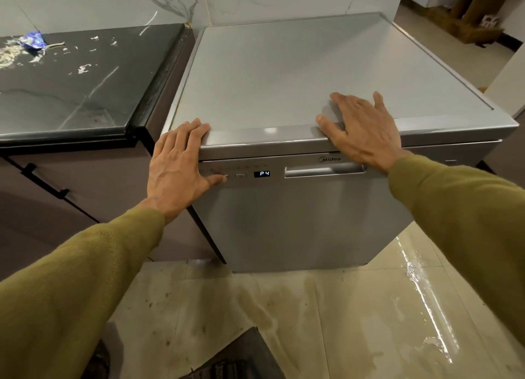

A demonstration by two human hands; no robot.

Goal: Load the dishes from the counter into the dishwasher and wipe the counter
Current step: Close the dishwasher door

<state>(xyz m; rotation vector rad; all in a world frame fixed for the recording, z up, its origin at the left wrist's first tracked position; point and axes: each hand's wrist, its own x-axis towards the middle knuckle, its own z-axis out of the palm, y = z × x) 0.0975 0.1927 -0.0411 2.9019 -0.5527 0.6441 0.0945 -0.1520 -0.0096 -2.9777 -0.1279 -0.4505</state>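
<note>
My left hand (177,163) thumbs a dishwasher (284,208) button, right hand (366,128) flat on top (both hold nothing); press squarely, door shut.

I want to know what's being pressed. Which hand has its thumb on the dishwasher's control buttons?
The left hand: its fingers rest on the dishwasher top's front corner while its thumb reaches the buttons beside the display. The right hand lies flat on top.

The dishwasher (298,214) stands right of the desk (71,89). A wrapper (33,40) lies at the desk's rear left. Both hands rest on the dishwasher's front top edge.
</note>
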